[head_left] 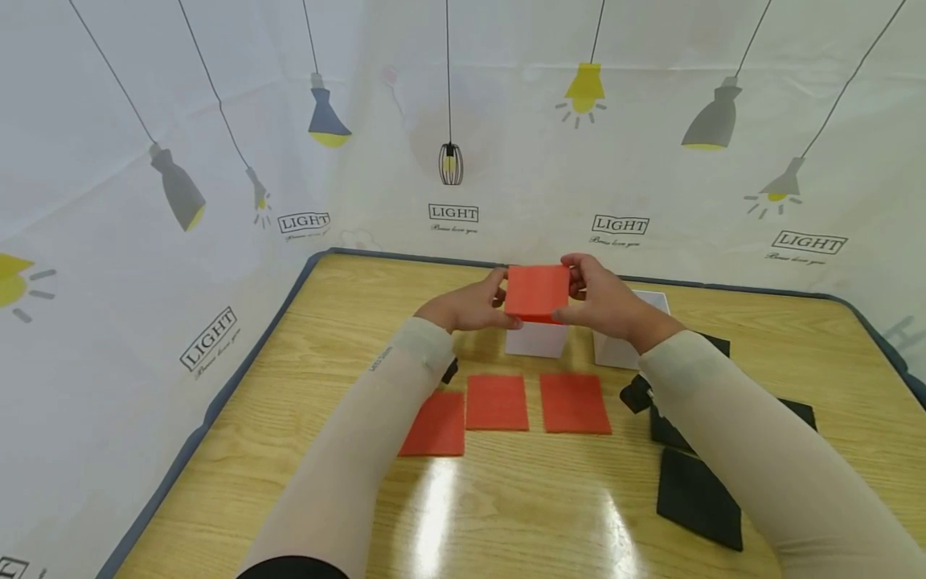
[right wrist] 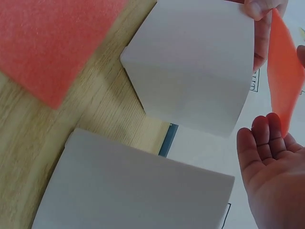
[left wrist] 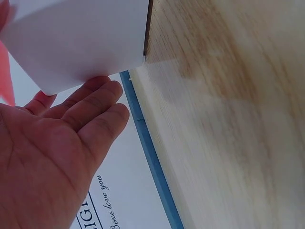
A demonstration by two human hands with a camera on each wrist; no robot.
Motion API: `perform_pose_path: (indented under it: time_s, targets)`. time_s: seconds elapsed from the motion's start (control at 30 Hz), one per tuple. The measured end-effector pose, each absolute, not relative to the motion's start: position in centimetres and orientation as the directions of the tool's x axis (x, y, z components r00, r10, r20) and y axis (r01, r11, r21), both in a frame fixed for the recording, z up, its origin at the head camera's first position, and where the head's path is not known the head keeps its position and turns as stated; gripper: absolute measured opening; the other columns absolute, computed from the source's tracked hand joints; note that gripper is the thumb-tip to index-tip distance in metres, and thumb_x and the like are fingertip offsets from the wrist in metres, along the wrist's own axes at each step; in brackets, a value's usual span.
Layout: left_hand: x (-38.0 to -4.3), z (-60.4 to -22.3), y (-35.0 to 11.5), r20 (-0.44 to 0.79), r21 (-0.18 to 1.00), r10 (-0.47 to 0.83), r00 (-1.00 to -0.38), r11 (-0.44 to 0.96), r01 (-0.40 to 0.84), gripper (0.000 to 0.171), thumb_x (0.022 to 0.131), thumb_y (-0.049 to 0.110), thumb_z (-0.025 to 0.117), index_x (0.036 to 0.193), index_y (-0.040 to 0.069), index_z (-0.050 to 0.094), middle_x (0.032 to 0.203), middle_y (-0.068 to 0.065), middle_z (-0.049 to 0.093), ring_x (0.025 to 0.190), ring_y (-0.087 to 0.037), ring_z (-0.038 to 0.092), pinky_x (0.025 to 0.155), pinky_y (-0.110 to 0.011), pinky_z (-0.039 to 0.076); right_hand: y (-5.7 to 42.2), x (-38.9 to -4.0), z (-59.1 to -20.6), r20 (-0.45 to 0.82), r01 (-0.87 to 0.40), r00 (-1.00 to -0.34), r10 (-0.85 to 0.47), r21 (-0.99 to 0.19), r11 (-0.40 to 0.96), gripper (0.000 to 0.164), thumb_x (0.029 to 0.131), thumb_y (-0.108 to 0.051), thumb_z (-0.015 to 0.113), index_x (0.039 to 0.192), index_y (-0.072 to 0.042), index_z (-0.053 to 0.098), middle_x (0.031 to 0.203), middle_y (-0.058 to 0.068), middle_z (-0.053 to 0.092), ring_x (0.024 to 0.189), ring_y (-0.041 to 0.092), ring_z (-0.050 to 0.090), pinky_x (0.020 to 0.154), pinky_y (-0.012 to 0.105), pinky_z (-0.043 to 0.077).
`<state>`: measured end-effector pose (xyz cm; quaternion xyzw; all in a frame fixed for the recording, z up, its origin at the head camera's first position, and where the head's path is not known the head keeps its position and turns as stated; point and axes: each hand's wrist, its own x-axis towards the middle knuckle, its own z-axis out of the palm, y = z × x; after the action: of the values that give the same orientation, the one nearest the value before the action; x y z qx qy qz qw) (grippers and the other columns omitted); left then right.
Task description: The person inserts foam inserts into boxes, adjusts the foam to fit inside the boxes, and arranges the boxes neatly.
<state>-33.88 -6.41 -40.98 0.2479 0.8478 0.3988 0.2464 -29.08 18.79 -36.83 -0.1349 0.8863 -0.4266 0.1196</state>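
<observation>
In the head view, a red felt-like square (head_left: 538, 291) is up over a white box (head_left: 536, 341). My left hand (head_left: 473, 304) is at its left edge, thumb at the near corner; in the left wrist view the fingers of that hand (left wrist: 62, 138) touch the white box's side (left wrist: 90, 43). The square's right edge is held by my right hand (head_left: 606, 299). From the right wrist, the square (right wrist: 282, 71) stands apart from part of the box's top (right wrist: 205, 33), the right hand's fingers (right wrist: 267, 138) along its edge.
A second white box (head_left: 615, 351) stands to the right, partly behind the right forearm. Three red squares (head_left: 497, 402) lie in front of the boxes. Several black pieces (head_left: 698, 498) lie at the right, partly under the right arm. A printed curtain (head_left: 535, 161) hangs behind the table.
</observation>
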Motion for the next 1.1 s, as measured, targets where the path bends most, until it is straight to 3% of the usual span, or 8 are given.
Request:
perform_pose_path:
  time_s: [0.4, 0.8, 1.1]
  targets:
    - [-33.8, -40.71, -6.59, -0.241, 0.789, 0.616, -0.75, 0.574, 0.218, 0.09, 0.096, 0.035, 0.075, 0.163, 0.022, 0.017, 0.166, -0.012, 0.037, 0.156, -0.037, 0.035, 0.125, -0.051, 0.032, 18.53, -29.82, -37.01, -0.155, -0.122, -0.937, -0.313, -0.694, 0.71, 0.093, 0.09, -0.023, 0.078, 0.161, 0.0, 0.024, 0.143, 0.019, 0.048, 0.128, 0.034, 0.046, 0.104, 0.048, 0.049]
    - [-33.68, -40.5, -6.61, -0.248, 0.77, 0.611, -0.751, 0.596, 0.231, 0.087, 0.097, 0.036, 0.073, 0.162, 0.021, 0.018, 0.165, -0.015, 0.039, 0.155, -0.035, 0.037, 0.125, -0.049, 0.033, 18.5, -29.86, -37.07, -0.192, -0.131, -0.927, -0.322, -0.638, 0.759, 0.088, 0.09, -0.02, 0.075, 0.159, 0.005, 0.027, 0.153, 0.023, 0.042, 0.133, 0.045, 0.047, 0.112, 0.056, 0.047]
    - [-33.66, -40.43, -6.63, -0.247, 0.772, 0.61, -0.753, 0.594, 0.228, 0.087, 0.096, 0.036, 0.074, 0.161, 0.021, 0.018, 0.164, -0.015, 0.041, 0.154, -0.036, 0.038, 0.125, -0.051, 0.033, 18.56, -29.85, -37.04, -0.225, -0.126, -0.925, -0.306, -0.578, 0.806, 0.093, 0.091, -0.026, 0.075, 0.166, -0.004, 0.023, 0.164, 0.024, 0.029, 0.139, 0.045, 0.049, 0.108, 0.056, 0.051]
